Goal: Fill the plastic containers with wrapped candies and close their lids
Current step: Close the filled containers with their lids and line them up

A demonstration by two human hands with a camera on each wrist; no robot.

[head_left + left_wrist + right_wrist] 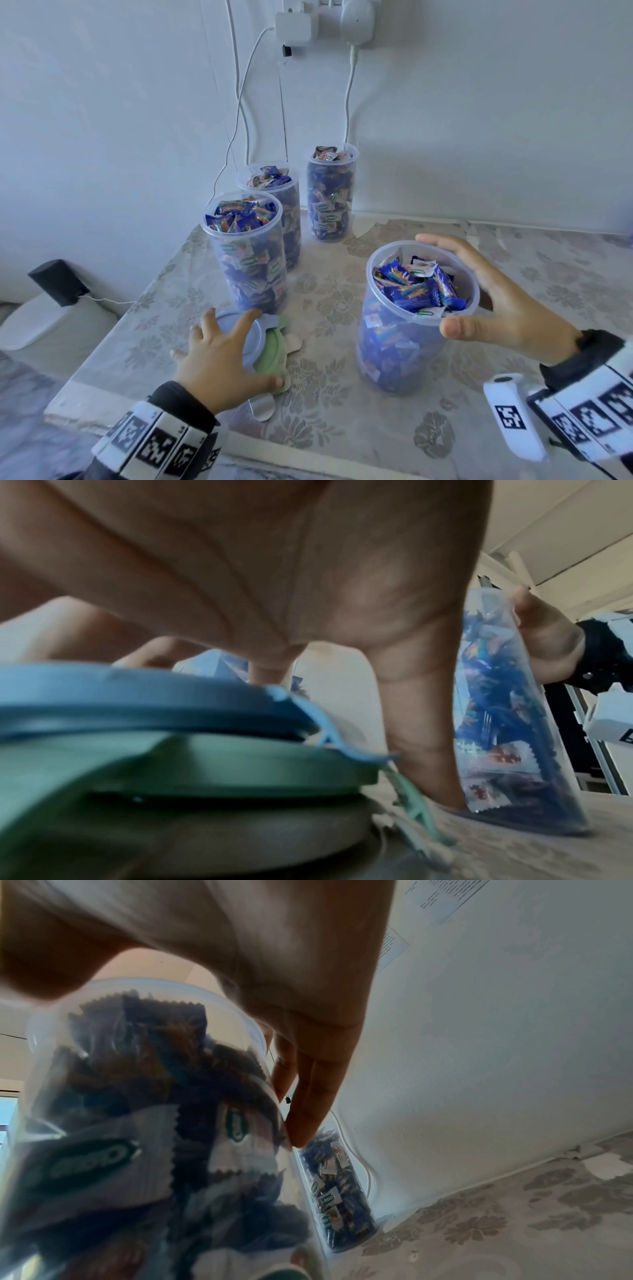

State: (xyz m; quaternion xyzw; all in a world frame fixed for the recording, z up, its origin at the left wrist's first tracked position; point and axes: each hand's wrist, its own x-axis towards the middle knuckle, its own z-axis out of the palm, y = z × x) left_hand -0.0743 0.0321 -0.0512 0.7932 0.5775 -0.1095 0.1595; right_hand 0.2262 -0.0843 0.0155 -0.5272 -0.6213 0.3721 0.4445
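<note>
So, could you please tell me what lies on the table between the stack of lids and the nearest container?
In the head view, only bare floral tablecloth lies between the stacked blue and green plastic lids and the clear plastic candy container.

Home interior: worktop (376,428) under floral damask cloth, plain white wall (479,102), socket with plugged-in chargers (329,20) (white cables (348,92) trailing down), small black speaker (58,281) at left.
</note>
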